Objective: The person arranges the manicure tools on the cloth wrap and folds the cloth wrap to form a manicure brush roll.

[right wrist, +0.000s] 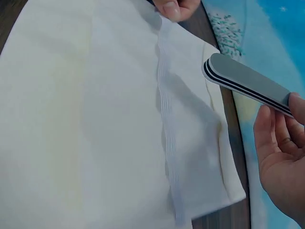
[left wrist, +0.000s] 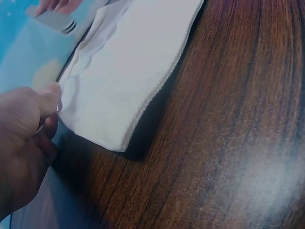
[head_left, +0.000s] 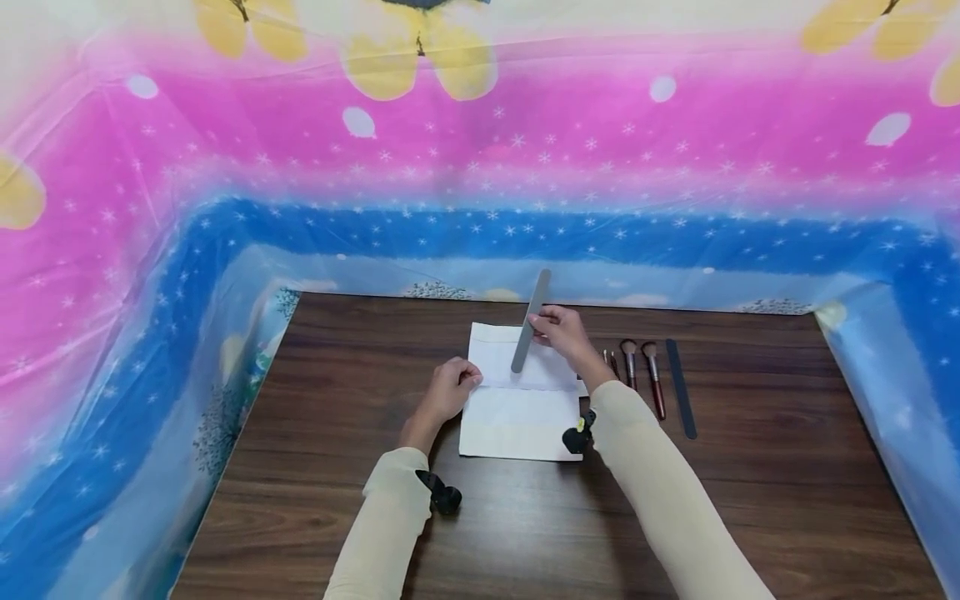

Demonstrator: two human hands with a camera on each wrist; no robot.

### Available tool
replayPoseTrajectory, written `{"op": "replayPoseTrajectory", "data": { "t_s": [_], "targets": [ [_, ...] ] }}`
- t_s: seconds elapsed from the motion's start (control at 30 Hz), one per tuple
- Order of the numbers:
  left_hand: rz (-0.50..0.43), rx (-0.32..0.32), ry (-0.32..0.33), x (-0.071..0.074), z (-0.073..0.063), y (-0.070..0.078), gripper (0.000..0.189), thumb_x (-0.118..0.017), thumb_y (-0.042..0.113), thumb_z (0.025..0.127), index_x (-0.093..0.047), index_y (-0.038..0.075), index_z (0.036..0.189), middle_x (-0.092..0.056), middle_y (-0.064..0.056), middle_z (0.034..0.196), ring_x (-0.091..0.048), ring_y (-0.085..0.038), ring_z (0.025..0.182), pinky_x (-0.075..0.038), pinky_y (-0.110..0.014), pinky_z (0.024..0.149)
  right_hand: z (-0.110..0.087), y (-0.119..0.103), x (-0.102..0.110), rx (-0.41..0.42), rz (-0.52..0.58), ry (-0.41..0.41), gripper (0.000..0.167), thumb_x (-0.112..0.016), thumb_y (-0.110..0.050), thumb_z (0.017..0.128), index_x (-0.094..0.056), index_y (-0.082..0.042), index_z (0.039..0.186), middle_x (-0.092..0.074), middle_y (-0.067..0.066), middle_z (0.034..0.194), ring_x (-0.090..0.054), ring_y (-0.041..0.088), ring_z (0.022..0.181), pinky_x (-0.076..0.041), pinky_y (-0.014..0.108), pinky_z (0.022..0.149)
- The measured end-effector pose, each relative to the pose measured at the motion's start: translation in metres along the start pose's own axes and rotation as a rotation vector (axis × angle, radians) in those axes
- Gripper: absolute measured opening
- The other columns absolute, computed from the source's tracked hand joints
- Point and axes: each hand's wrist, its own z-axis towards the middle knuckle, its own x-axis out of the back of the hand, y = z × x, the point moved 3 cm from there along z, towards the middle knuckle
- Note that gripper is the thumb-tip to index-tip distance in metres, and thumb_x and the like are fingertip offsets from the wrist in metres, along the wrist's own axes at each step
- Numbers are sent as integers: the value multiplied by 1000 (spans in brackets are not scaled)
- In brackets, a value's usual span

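A white fabric pouch (head_left: 519, 427) lies spread on the brown table, with a stitched elastic band (right wrist: 167, 112) running across it. At the pouch's left edge, my left hand (head_left: 452, 388) pinches the fabric between thumb and fingers, near the end of the band. My right hand (head_left: 562, 333) holds a grey nail file (head_left: 530, 323) above the far part of the pouch, gripping it near its middle. In the right wrist view the file's layered edge shows black and white stripes, and its rounded end hangs over the pouch without touching it.
Right of the pouch lie two makeup brushes (head_left: 653, 379) with dark handles, a dark nail file (head_left: 681, 388), and small slim tools (head_left: 613, 362) partly hidden by my right arm. A patterned cloth (head_left: 480, 233) hangs behind the wooden table (head_left: 345, 358).
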Motion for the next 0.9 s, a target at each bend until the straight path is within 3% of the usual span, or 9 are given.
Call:
{"op": "replayPoseTrajectory", "data": {
  "t_s": [0.3, 0.67, 0.9],
  "targets": [
    [-18, -33, 11, -1, -1, -2, 10, -64, 6, 98, -70, 1, 92, -66, -11, 90, -55, -17, 82, -46, -29, 77, 15, 8, -32, 7, -30, -18, 30, -61, -19, 103, -62, 3, 123, -67, 2, 97, -64, 8, 81, -58, 26, 82],
    [-72, -84, 5, -2, 2, -2, 10, -65, 7, 98, -69, 0, 92, -67, -13, 91, -55, -18, 82, -47, -30, 78, 24, 23, -49, -9, -34, 23, 33, -61, -21, 102, -63, 2, 126, -71, 13, 108, -64, 4, 77, -54, 20, 74],
    [-91, -74, 61, -3, 0, -6, 8, -66, 4, 96, -69, -1, 90, -65, -12, 87, -53, -15, 78, -43, -24, 72, 21, 34, -58, -127, -43, -168, 30, -59, -17, 103, -63, 5, 124, -65, -3, 83, -63, 4, 75, -54, 16, 70]
  ]
}}
